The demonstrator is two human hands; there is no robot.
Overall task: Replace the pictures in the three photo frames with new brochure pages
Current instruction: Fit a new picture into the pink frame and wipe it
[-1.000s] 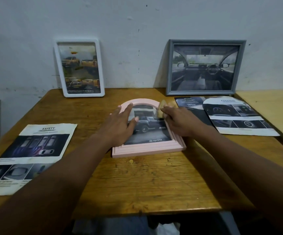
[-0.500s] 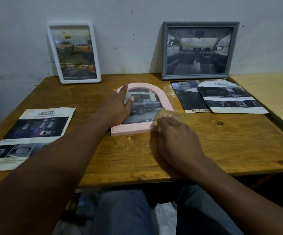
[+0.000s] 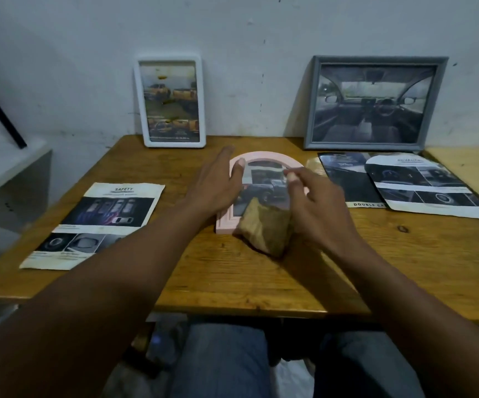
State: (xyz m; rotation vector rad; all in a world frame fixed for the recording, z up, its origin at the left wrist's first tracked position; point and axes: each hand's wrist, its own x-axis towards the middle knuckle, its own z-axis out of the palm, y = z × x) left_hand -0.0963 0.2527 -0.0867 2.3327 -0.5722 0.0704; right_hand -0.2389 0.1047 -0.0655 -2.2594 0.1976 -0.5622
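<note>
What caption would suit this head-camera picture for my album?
Left hand rests on a pink arched frame; right hand beside a brown cloth on its corner.

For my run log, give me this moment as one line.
pink frame: flat on table | left hand: resting on its left edge | right hand: over it, by brown cloth, hold unclear

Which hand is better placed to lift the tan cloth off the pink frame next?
Right. The tan cloth lies on the near right corner of the pink frame, against the right hand. The left hand rests flat on the frame's left edge, probably steadying it.
</note>
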